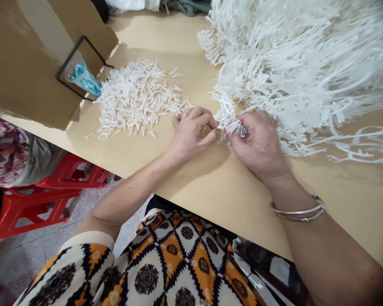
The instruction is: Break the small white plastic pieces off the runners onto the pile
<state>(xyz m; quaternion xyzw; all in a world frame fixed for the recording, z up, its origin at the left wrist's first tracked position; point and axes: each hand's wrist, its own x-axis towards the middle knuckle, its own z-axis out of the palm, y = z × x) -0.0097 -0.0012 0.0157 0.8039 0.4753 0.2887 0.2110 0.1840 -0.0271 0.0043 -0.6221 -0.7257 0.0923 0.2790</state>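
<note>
My right hand (pixel 258 140) is closed round a bunch of thin white branched plastic strands (pixel 237 126), whose splayed tips poke out between thumb and fingers. At the bunch's left side, my left hand (pixel 193 129) pinches thumb and forefinger together on its edge; the exact bit between the fingertips is too small to make out. Just beyond the left hand lies a loose pile of short white plastic pieces (pixel 137 97). A large tangled heap of the same white branched strands (pixel 290 63) spreads behind and beside the right hand.
On the left stands a cardboard box (pixel 28 55), with a black wire frame (pixel 62 70) and a clear cup with blue-and-white contents (pixel 85 80) against it. The tan table (pixel 210 191) ends near my body. Red plastic stools (pixel 70 174) and a seated person (pixel 11 153) are at left.
</note>
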